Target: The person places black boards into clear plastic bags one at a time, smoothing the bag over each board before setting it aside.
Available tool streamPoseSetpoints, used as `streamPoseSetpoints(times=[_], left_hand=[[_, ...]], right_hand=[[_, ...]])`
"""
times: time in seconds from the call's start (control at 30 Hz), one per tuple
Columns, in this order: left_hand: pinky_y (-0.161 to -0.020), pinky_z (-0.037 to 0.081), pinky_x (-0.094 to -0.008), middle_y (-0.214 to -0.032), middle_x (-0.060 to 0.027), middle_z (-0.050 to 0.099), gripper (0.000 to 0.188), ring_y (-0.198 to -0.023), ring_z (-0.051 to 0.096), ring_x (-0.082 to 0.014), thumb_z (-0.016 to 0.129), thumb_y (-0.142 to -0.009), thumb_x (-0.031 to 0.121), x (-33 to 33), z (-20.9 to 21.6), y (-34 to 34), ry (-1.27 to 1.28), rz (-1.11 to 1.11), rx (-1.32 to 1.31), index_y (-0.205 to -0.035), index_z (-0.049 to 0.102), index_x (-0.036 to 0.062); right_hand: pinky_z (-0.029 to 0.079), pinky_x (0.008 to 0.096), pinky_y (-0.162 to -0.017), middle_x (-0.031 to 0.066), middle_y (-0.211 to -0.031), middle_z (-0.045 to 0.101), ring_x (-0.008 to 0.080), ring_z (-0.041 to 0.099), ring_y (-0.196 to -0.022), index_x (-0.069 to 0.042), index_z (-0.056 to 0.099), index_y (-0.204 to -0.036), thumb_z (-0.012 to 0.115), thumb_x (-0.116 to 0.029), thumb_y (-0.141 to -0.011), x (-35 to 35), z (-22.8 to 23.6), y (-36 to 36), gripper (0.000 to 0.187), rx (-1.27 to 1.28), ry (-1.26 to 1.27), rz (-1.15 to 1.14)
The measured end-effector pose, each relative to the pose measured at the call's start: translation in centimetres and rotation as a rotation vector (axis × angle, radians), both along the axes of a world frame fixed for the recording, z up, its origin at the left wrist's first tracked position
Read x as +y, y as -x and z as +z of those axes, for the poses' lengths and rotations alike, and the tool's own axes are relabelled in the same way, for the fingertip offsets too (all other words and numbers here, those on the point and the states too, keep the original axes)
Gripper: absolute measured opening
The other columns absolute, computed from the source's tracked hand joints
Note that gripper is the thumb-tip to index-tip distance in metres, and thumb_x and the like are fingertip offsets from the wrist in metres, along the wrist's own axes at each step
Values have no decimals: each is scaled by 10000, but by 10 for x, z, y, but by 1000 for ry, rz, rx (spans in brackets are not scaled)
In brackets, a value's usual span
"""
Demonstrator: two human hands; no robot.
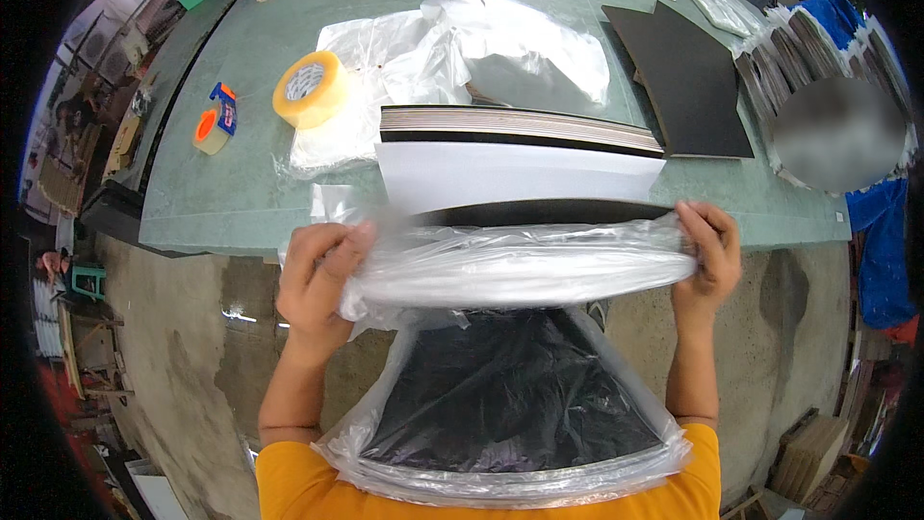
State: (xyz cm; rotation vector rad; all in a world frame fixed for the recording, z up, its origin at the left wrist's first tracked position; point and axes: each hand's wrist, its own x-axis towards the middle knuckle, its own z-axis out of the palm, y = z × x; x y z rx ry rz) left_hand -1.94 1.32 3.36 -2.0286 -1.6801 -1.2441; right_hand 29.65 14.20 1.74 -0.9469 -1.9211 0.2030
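Note:
Between my hands is a clear plastic bag with black boards inside. It leans from the table's near edge back against my body. My left hand closes on the gathered plastic at the bag's left upper corner. At the right upper corner, my right hand pinches the bag's edge, thumb toward the plastic. A dark board edge shows at the bag's mouth. Just beyond it, a stack of boards with pale edges and a white sheet lie on the green table.
Crumpled clear bags lie behind the stack, beside a yellow tape roll. Further left is an orange and blue tape dispenser. Black boards and plastic-wrapped bundles sit at the right. A green stool stands far left.

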Motion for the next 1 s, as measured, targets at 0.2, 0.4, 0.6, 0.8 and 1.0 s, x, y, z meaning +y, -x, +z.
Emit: streamPoseSetpoints(times=[0.2, 0.4, 0.6, 0.8, 1.0], left_hand=[[-599, 425, -240, -788, -98, 583, 245, -679, 547, -162, 648, -606, 67, 9, -5, 35, 608, -646, -1107, -824, 586, -26], [-631, 352, -218, -722, -20, 487, 266, -695, 469, -115, 630, -673, 191, -34, -139, 34, 1383, -408, -1633, -828, 512, 11], [-635, 422, -299, -709, -47, 532, 222, -675, 528, -172, 638, -684, 146, -32, -178, -14, 1123, 58, -1449, -834, 524, 27], [-682, 444, -328, -786, -148, 597, 290, -748, 574, -244, 660, -656, 185, -6, -60, 26, 1025, -9, -630, -880, 587, 15], [-678, 438, -329, -794, -98, 563, 186, -760, 554, -276, 568, -714, 65, -13, -5, -52, 1358, -1185, -424, -896, 533, 46]], right_hand=[[459, 246, -590, 92, -750, 605, 143, 574, -660, 16, 598, -772, 679, -76, -621, 23, -11, -44, 195, 663, 1068, 823], [406, 165, -530, 55, -775, 567, 94, 533, -646, -15, 527, -822, 522, 4, -642, -26, -169, -52, 182, 665, 1977, 691], [435, 304, -581, 98, -704, 589, 158, 550, -628, 21, 555, -872, 490, -27, -656, -49, -284, -21, 230, -19, 1186, -129], [443, 382, -684, 170, -853, 598, 270, 581, -800, 19, 555, -954, 492, -141, -779, -12, -77, -28, 246, -127, 1176, 375], [183, 413, -1002, 195, -1307, 292, 308, 242, -1234, 3, 309, -1255, 395, -287, -879, -62, -44, 31, 482, -373, 1058, 1661]])
